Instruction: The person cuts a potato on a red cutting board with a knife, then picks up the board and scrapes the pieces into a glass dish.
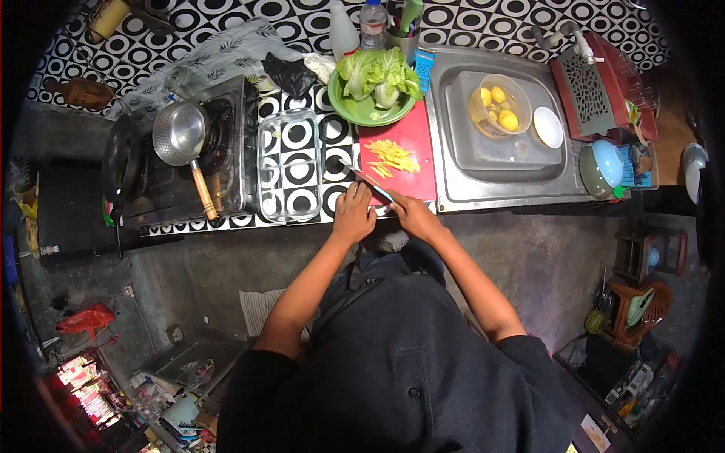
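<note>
My right hand (414, 217) is closed round the handle of a knife (374, 183), whose blade points up and left across the lower left edge of the red cutting board (423, 140). At the counter's front edge, my left hand (355, 214) lies just left of the knife with its fingers stretched forward; nothing shows in it. Thin yellow strips (391, 157) are piled on the board. Behind them a green plate (359, 115) holds leafy lettuce (387, 74). An empty clear glass dish (264, 174) stands left of my hands.
On the left, a saucepan (180, 134) sits on the stove (238, 143), its wooden handle toward the front. The steel sink (445, 170) on the right holds a bowl of yellow potatoes (507, 119) and a white dish (548, 127). Bottles (343, 34) stand at the back.
</note>
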Demonstrator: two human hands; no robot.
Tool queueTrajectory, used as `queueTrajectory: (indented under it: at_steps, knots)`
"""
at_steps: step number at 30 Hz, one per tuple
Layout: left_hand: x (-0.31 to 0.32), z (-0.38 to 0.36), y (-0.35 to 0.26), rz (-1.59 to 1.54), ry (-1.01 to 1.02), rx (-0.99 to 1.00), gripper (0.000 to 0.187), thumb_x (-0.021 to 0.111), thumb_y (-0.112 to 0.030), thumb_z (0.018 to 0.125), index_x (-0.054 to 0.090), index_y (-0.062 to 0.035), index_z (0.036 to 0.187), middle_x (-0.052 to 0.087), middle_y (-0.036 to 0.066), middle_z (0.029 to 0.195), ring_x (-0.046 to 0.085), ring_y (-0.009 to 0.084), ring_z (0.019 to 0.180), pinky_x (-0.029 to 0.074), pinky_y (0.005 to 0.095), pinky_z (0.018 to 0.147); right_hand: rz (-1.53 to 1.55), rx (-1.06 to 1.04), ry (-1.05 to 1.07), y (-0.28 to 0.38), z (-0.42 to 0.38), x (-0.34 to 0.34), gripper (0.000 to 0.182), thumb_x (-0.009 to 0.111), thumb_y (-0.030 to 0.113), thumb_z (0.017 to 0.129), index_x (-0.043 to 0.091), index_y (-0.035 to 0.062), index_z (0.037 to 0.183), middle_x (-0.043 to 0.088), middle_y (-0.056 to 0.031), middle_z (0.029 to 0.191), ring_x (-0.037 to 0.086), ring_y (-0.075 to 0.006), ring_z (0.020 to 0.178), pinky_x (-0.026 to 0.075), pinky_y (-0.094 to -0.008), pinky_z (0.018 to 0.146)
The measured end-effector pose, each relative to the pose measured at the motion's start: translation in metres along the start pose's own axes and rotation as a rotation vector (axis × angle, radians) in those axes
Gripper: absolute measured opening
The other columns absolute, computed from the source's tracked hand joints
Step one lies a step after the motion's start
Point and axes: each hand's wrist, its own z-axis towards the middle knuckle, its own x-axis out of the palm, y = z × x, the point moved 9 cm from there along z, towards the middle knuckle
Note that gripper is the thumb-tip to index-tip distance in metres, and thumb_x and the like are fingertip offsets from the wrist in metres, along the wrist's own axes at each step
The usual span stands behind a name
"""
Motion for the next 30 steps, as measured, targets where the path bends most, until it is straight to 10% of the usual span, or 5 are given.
queueTrajectory:
  at_steps: [30]
  knots:
    - [-0.002, -0.002, -0.001, -0.019, -0.043, -0.005, 0.064, 0.064, -0.023, 0.088, 0.050, 0.0021, 0.144, 0.050, 0.017, 0.149, 0.044, 0.0345, 0.139, 0.039, 0.0531, 0.105, 0.028, 0.066, 0.023, -0.011, 0.004, -0.005, 0.044, 0.056, 0.014, 0.104, 0.056, 0.0054, 0.146, 0.068, -0.0319, 0.117, 0.068, -0.0438, 0.108, 0.052, -0.0431, 0.095]
